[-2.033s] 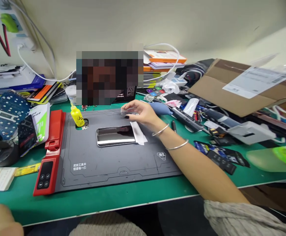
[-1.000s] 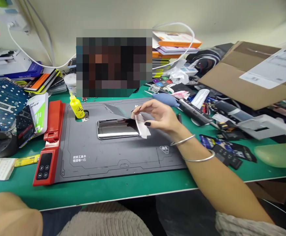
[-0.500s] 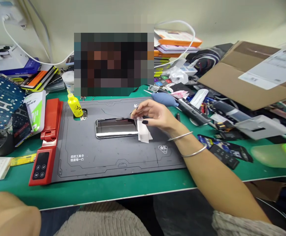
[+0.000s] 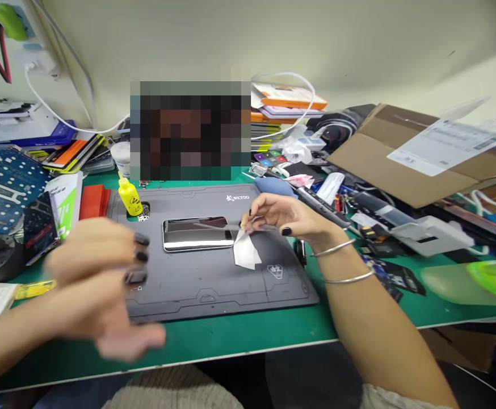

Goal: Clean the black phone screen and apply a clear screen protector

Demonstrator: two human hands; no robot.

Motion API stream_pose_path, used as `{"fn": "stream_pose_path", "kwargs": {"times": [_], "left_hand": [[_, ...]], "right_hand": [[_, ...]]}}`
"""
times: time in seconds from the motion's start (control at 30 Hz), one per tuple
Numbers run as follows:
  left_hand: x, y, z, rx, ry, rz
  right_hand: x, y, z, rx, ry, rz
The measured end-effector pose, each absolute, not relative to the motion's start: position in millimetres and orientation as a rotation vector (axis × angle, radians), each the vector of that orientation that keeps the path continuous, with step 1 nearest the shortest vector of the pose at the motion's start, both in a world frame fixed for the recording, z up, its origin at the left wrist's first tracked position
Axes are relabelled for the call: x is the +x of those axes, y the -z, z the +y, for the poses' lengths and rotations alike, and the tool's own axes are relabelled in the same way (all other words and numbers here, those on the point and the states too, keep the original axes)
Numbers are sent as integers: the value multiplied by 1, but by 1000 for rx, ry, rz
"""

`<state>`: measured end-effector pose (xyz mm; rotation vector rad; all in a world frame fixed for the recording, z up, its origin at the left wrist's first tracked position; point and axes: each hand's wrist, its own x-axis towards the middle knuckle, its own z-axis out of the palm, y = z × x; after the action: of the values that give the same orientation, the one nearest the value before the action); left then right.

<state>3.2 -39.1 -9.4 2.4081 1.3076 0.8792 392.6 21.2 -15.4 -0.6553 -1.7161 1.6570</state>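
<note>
A smartphone (image 4: pixel 197 234) with a glossy dark face lies on a grey work mat (image 4: pixel 188 278). My right hand (image 4: pixel 282 216) is just right of it, fingertips pinched on what looks like a thin, slender tool (image 4: pixel 220 227) pointing left over the phone; its exact kind is unclear. A small white sheet (image 4: pixel 246 251) is under these fingertips, beside the phone's right end. My left hand (image 4: pixel 99 278), blurred by motion, hovers over the mat's left front, thumb apart from the loosely bent fingers, holding nothing visible. It hides much of the red strip (image 4: pixel 95 200) along the mat.
A yellow bottle (image 4: pixel 131 197) stands at the mat's back left. Circuit boards (image 4: pixel 1 182) and packets crowd the left. On the right are a cardboard box (image 4: pixel 371 153), loose parts and a green-rimmed translucent pouch (image 4: pixel 452 284). The bench edge runs along the front.
My left hand has come up from the lower left over the mat. My right hand stays beside the phone, its fingers still pinched. The whole view has shifted slightly.
</note>
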Motion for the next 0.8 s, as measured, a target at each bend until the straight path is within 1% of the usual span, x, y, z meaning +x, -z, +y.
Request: {"fn": "stream_pose_path", "kwargs": {"times": [0.1, 0.2, 0.4, 0.67, 0.8], "left_hand": [[15, -6, -15, 2566, -1064, 1205], [21, -13, 4, 2531, -1050, 1174], [19, -4, 13, 2383, -958, 1148], [17, -4, 15, 2369, -836, 1170], [16, -4, 15, 2388, -813, 1168]], "right_hand": [[382, 16, 19, -519, -1613, -1779], [376, 15, 16, -511, -1583, -1897], [389, 12, 19, -565, -1468, -1941], [390, 27, 28, -604, -1655, -1964], [391, 26, 29, -609, -1701, -1974]]}}
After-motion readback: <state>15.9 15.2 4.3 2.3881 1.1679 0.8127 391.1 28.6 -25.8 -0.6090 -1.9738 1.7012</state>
